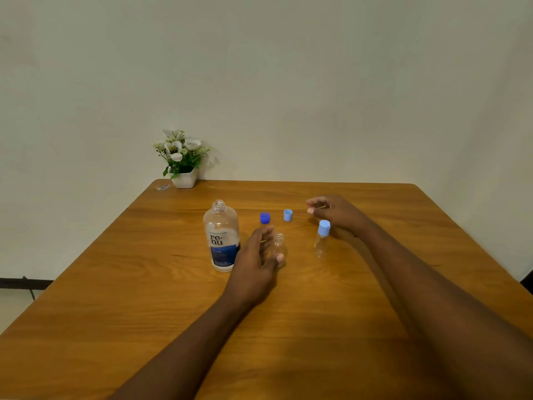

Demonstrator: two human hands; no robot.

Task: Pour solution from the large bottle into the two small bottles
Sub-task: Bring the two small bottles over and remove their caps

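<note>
The large clear bottle (221, 235) with a blue label stands uncapped on the wooden table (144, 284). Its dark blue cap (264, 218) lies just to its right. My left hand (258, 258) holds a small clear bottle (278, 244) that stands open, thumb in front and fingers behind it. A light blue cap (287, 215) lies behind that bottle. The second small bottle (322, 240) stands further right with its light blue cap on. My right hand (337, 212) hovers behind it, to the right of the loose cap, fingers loosely curled and holding nothing.
A white pot of white flowers (182, 160) stands at the table's far left corner against the wall, with a small scrap (163, 187) beside it. Table edges run along the left and right sides.
</note>
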